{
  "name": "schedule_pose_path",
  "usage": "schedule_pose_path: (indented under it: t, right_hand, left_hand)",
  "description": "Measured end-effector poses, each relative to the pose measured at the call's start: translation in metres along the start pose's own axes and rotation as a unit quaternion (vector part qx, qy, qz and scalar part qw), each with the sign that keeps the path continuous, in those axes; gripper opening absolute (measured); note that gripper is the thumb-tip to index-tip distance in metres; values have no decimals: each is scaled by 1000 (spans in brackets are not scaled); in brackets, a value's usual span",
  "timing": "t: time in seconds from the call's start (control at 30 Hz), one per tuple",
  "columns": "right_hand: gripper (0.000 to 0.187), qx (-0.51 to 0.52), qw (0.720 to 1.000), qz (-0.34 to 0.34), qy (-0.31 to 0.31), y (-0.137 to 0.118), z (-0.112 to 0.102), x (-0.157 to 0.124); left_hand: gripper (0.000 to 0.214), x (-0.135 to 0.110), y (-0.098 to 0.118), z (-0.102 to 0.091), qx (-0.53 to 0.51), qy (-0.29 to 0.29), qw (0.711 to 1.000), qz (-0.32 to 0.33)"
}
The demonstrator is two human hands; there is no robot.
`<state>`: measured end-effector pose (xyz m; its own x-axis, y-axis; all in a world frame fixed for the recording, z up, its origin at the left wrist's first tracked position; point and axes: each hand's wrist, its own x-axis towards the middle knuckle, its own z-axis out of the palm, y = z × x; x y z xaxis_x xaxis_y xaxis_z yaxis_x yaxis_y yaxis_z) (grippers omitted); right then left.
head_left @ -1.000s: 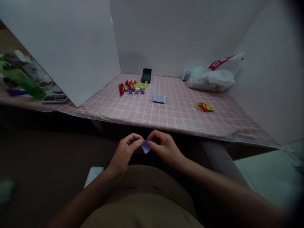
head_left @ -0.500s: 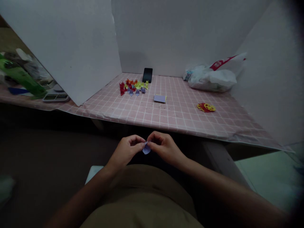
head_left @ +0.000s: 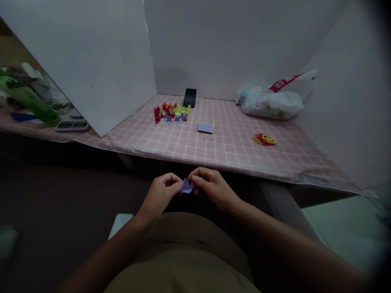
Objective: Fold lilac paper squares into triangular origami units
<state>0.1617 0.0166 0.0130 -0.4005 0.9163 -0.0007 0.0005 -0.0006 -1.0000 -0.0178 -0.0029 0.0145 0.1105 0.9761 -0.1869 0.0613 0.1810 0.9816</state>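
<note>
Over my lap, just below the table's front edge, a small folded piece of purple paper (head_left: 186, 186) stands up to a point. My left hand (head_left: 161, 193) pinches its left side between thumb and forefinger. At its right edge is my right hand (head_left: 215, 187), fingers curled in against the paper; the exact contact of its fingertips is hard to make out. On the table, small folded paper pieces in red, orange, yellow and purple (head_left: 172, 112) stand grouped together. A stack of paper squares (head_left: 205, 128), purple on top with yellow showing beneath, lies to their right.
A dark phone (head_left: 190, 97) leans by the back wall on the pink checked table (head_left: 232, 142). Red and yellow cut-out shapes (head_left: 264, 139) lie right, below a white plastic bag (head_left: 273, 103). At left are a white panel, a scale (head_left: 72, 125) and a green bottle (head_left: 30, 97).
The purple paper has turned from a rounded, hanging edge to an upright point. My right thumb has lifted off its top, and that hand has shifted slightly right.
</note>
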Motion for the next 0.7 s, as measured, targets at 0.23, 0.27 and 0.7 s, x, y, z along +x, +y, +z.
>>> schedule_pose_path:
  t: [0.23,0.27,0.7]
  right_hand:
    - [15,39,999,23,-10,-1,1,1]
    - [16,34,999,23,-10,-1,1,1]
    - [17,-5,1000,23,1,5,3,0]
  left_hand:
    - [15,-3,0,4,-21,26,999,12]
    - [15,-3,0,4,-20,29,999,13]
    - [15,-3,-1,4,44,10,998,45]
